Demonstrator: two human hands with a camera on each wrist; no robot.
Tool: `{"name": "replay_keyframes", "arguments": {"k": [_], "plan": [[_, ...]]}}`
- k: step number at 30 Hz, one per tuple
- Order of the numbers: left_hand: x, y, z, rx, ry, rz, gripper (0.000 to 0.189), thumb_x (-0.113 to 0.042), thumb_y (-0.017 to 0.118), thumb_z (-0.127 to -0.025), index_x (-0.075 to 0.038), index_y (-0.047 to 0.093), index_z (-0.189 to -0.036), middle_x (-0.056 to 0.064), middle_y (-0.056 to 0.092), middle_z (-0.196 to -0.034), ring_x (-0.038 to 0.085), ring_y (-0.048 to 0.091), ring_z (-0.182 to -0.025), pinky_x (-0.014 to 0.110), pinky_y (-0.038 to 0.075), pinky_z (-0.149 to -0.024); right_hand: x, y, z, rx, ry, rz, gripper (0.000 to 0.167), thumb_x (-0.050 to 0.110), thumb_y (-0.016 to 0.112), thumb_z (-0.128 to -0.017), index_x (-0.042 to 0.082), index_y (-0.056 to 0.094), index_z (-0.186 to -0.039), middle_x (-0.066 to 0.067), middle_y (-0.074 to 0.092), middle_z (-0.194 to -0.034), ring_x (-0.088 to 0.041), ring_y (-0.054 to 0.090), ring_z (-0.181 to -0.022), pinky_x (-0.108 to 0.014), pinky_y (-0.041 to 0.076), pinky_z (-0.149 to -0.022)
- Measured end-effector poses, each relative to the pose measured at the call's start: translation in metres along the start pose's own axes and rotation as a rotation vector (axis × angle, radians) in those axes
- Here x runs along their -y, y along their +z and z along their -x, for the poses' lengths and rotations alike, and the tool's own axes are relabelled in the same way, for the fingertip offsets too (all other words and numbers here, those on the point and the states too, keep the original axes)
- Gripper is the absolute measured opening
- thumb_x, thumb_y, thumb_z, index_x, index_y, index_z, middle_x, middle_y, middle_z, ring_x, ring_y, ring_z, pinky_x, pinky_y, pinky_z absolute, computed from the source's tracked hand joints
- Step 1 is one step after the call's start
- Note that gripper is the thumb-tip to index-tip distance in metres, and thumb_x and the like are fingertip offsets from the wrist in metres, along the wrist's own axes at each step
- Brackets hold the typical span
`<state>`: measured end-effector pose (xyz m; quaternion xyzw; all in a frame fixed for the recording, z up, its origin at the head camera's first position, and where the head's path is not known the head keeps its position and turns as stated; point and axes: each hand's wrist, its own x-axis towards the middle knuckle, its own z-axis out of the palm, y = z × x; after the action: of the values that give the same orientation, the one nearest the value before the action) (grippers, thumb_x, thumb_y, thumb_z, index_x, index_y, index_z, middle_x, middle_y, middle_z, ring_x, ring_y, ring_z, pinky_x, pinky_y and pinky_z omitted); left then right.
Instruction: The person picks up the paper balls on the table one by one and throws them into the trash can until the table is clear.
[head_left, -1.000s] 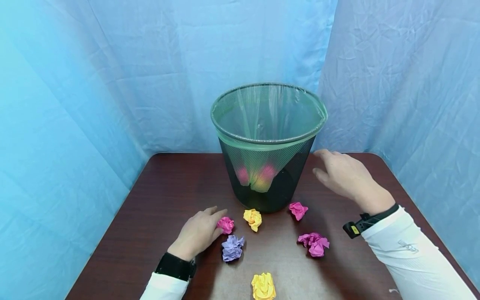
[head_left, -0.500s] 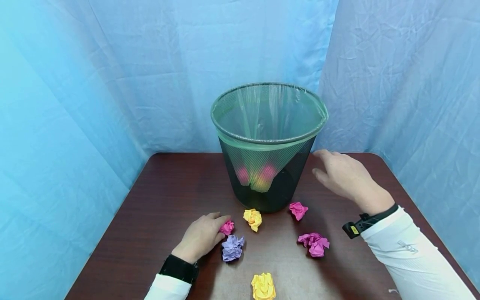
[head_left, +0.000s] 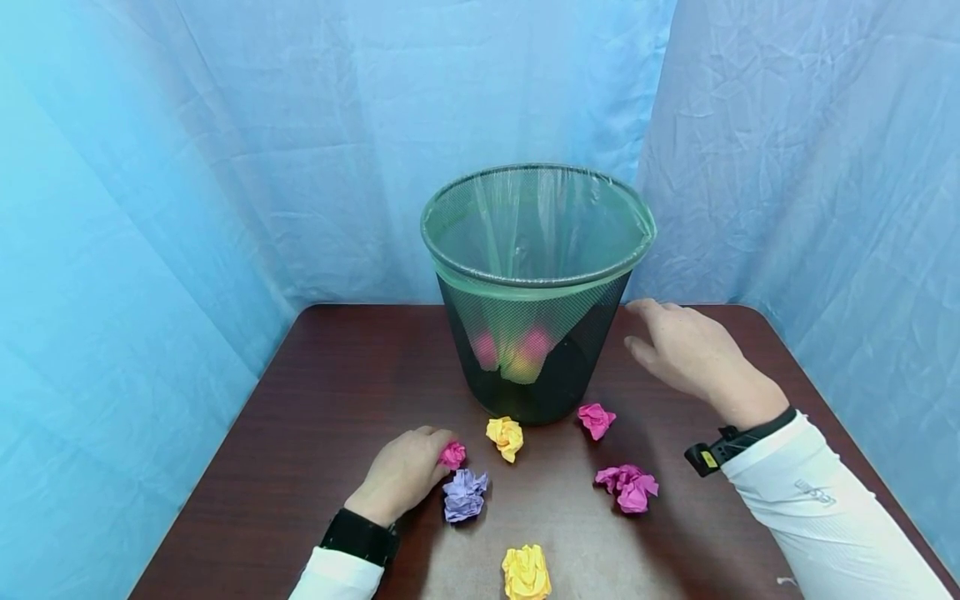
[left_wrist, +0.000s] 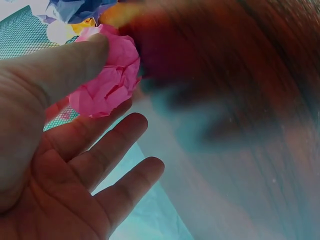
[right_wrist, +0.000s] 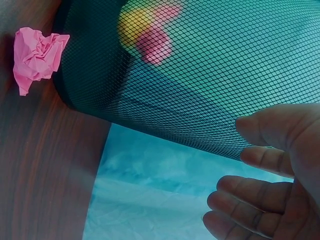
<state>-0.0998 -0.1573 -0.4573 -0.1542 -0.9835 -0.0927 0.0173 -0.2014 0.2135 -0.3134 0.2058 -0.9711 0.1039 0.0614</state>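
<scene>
My left hand [head_left: 405, 475] pinches a pink crumpled paper ball [left_wrist: 112, 72] between thumb and index finger, low over the table; the other fingers spread loosely. Right beside it lies a purple-blue paper ball [head_left: 465, 496]. A yellow paper ball [head_left: 506, 438] sits a little further right, near the foot of a black mesh wastebasket [head_left: 600, 300] lined with a green bag. To the right of the basket, my right hand [head_left: 693, 350] hovers with relaxed fingers and holds nothing. Pink and yellow balls show through the mesh inside the basket.
A pink paper ball [head_left: 596, 422] lies by the basket's right foot, with a magenta one [head_left: 628, 488] nearer. Another yellow ball [head_left: 527, 572] is at the front. The dark wooden table [head_left: 337, 367] has blue cloth curtains [head_left: 300, 150] around it.
My left hand has moved slightly right and its fingers have closed on the pink paper ball. The right hand stays where it was by the basket.
</scene>
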Motion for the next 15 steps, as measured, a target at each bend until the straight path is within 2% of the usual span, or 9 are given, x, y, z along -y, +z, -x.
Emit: {"name": "replay_keyframes", "arguments": {"k": [7, 15], "plan": [[0.004, -0.005, 0.002, -0.053, -0.001, -0.001, 0.031, -0.023, 0.084, -0.090, -0.014, 0.072, -0.117, 0.004, 0.074, -0.106, 0.020, 0.071, -0.096, 0.040, 0.062, -0.087, 0.002, -0.001, -0.001, 0.014, 0.005, 0.001, 0.052, 0.026, 0.063, -0.101, -0.001, 0.055, -0.144, -0.028, 0.065, -0.136, -0.045, 0.065, -0.121, -0.063, 0.054, -0.097], [0.008, -0.011, 0.004, -0.086, -0.048, -0.031, 0.044, -0.024, 0.086, -0.088, -0.010, 0.069, -0.127, 0.008, 0.075, -0.109, 0.020, 0.071, -0.095, 0.040, 0.063, -0.086, 0.002, -0.003, -0.001, 0.023, 0.009, -0.004, 0.053, 0.027, 0.063, -0.101, -0.001, 0.054, -0.145, -0.027, 0.065, -0.136, -0.044, 0.065, -0.120, -0.063, 0.054, -0.096]]}}
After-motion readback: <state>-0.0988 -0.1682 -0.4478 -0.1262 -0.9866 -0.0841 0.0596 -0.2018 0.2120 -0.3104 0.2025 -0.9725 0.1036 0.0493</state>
